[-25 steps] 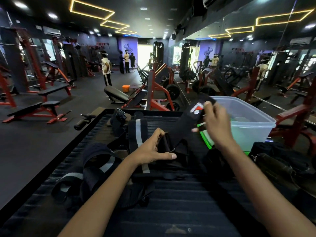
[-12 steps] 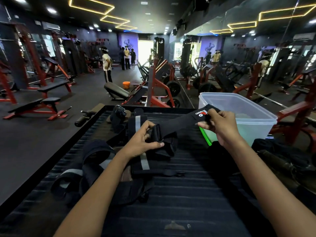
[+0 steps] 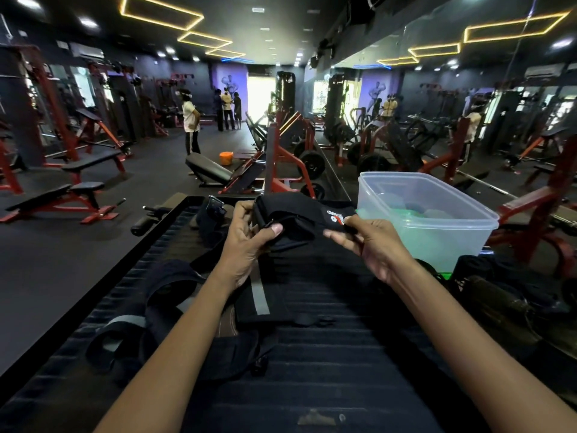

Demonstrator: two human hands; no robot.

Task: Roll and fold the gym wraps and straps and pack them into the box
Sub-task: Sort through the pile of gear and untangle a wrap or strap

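A black strap [image 3: 299,221] with a red and white logo is held between both hands above the black ribbed surface [image 3: 327,364]. My left hand [image 3: 246,245] grips its folded left end, thumb on top. My right hand [image 3: 371,248] pinches the logo end. The clear plastic box [image 3: 431,232] stands just right of my right hand, with green items showing inside. More black wraps with grey stripes [image 3: 175,304] lie loose on the surface under and left of my left arm.
More dark gear [image 3: 499,295] is piled to the right of the box. The surface has a raised left rim [image 3: 125,273]. Beyond it are red benches, weight machines, a mirror wall and several people standing far off.
Both hands have lifted the strap slightly and drawn together, so the strap is shorter and more folded. My right hand has come down from its raised position near the box.
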